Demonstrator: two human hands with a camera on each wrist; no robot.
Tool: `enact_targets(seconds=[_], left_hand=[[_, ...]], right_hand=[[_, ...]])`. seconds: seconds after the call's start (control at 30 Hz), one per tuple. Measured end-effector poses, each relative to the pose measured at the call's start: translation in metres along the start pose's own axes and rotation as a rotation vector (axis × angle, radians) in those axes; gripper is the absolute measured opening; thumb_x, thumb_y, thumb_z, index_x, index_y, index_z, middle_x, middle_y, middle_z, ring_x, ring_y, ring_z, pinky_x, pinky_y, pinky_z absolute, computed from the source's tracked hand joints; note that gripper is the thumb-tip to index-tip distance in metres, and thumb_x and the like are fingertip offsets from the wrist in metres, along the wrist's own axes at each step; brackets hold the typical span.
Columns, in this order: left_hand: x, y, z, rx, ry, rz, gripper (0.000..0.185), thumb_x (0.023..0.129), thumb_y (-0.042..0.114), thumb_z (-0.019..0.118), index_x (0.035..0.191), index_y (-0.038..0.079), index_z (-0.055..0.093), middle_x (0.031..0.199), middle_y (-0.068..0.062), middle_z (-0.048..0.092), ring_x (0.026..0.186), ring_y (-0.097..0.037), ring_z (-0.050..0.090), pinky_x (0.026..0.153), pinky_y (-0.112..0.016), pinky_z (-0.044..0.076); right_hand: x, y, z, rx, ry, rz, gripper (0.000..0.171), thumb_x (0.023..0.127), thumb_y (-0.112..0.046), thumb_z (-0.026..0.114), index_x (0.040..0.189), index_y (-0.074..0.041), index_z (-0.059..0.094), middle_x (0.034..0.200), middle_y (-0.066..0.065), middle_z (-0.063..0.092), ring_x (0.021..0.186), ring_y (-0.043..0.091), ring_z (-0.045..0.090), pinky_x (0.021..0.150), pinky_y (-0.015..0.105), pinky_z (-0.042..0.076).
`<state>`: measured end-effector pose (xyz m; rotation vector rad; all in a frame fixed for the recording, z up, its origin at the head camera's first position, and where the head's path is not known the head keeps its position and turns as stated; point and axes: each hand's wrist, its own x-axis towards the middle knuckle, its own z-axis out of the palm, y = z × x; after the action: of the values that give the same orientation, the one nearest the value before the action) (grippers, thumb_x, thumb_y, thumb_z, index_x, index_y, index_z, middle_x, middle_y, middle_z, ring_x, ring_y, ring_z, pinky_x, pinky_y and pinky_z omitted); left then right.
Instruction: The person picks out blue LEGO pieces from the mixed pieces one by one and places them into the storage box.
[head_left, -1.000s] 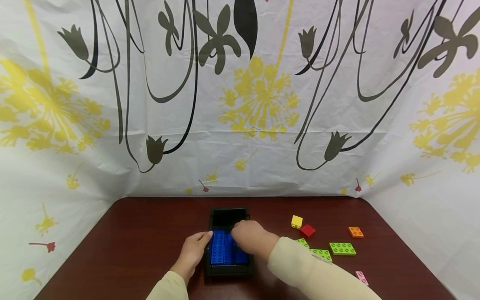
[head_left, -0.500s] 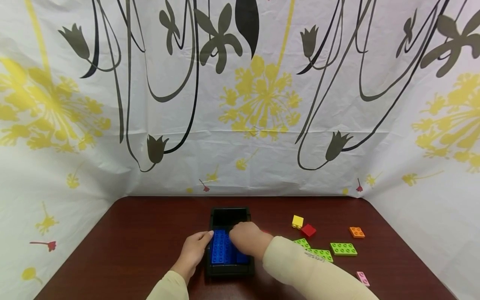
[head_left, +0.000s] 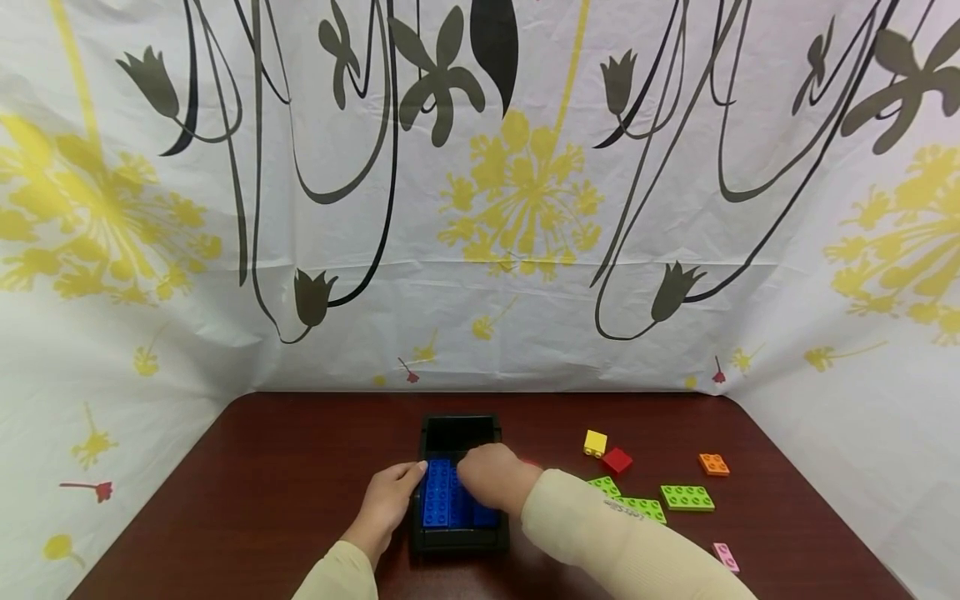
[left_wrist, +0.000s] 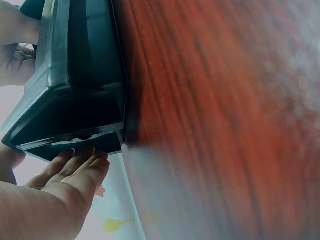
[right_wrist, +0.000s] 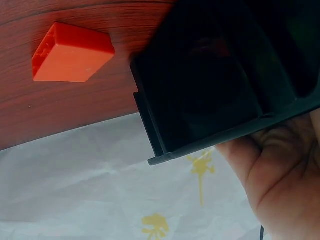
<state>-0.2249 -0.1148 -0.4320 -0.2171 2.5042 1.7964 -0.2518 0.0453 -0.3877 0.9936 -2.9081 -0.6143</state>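
Note:
A black bin point(head_left: 459, 543) stands on the table, with several blue bricks point(head_left: 437, 492) packed side by side in its near part. My left hand point(head_left: 386, 504) grips the bin's left wall, thumb at the rim and fingers along the outside, as the left wrist view shows. My right hand point(head_left: 491, 477) reaches down into the bin over the blue bricks. Its fingertips are hidden, and whether they hold a brick does not show. In the right wrist view, my right palm point(right_wrist: 285, 175) is beside the bin wall. A red brick point(right_wrist: 75, 55) lies just outside the bin.
To the right lie a yellow brick point(head_left: 595, 443), another red brick point(head_left: 617, 461), an orange brick point(head_left: 713, 464), several lime green bricks point(head_left: 687, 497) and a pink brick point(head_left: 725, 557). The right sleeve point(head_left: 592, 521) partly covers the green ones. A patterned cloth point(head_left: 480, 333) hangs behind the table.
My right hand and forearm have shifted slightly left over the blue bricks, uncovering a bit of the red brick beside the bin. My left hand stays on the bin.

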Motion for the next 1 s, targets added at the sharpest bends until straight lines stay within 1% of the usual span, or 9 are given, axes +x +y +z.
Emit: enact_targets(seconds=[0.2,0.33,0.6,0.8,1.0], left_hand=[[0.0003,0.0002,-0.0005,-0.004,-0.004,0.0,0.052,0.1,0.035,0.051,0.131,-0.006,0.055,0.136,-0.028,0.05,0.126,-0.046,0.045,0.096,-0.054,0.047],[0.0004,0.0,-0.0005,0.01,-0.002,0.007,0.051,0.1,0.035,0.051,0.13,-0.006,0.056,0.135,-0.027,0.051,0.126,-0.046,0.046,0.096,-0.055,0.046],[0.0006,0.0002,-0.001,0.0,-0.003,-0.001,0.052,0.1,0.036,0.051,0.132,-0.005,0.054,0.136,-0.028,0.05,0.127,-0.046,0.045,0.096,-0.055,0.046],[0.0009,-0.0003,-0.0005,0.004,0.004,0.001,0.052,0.1,0.036,0.051,0.132,-0.005,0.055,0.136,-0.027,0.051,0.127,-0.046,0.045,0.097,-0.056,0.044],[0.0006,-0.0006,0.0003,0.003,0.012,0.008,0.052,0.1,0.035,0.051,0.131,-0.006,0.055,0.135,-0.027,0.051,0.127,-0.046,0.045,0.098,-0.057,0.044]], right_hand=[[0.0032,-0.0011,0.0004,0.012,-0.032,0.007,0.01,0.09,-0.027,0.07,0.094,-0.02,0.075,0.076,-0.005,0.068,0.064,0.006,0.058,0.067,0.025,0.057],[0.0034,-0.0008,0.0001,0.009,-0.028,0.002,0.009,0.09,-0.027,0.07,0.094,-0.02,0.075,0.077,-0.005,0.068,0.065,0.006,0.059,0.066,0.026,0.057],[0.0041,-0.0009,-0.0003,-0.051,-0.04,0.007,0.009,0.088,-0.028,0.072,0.092,-0.021,0.075,0.074,-0.006,0.067,0.062,0.007,0.056,0.065,0.025,0.057],[0.0033,-0.0015,-0.0024,-0.049,-0.057,0.015,0.01,0.088,-0.029,0.072,0.093,-0.021,0.075,0.075,-0.006,0.067,0.061,0.007,0.055,0.066,0.025,0.057],[0.0033,-0.0023,-0.0015,-0.052,-0.055,0.011,0.011,0.088,-0.03,0.071,0.093,-0.021,0.075,0.075,-0.006,0.067,0.061,0.006,0.056,0.066,0.026,0.057]])
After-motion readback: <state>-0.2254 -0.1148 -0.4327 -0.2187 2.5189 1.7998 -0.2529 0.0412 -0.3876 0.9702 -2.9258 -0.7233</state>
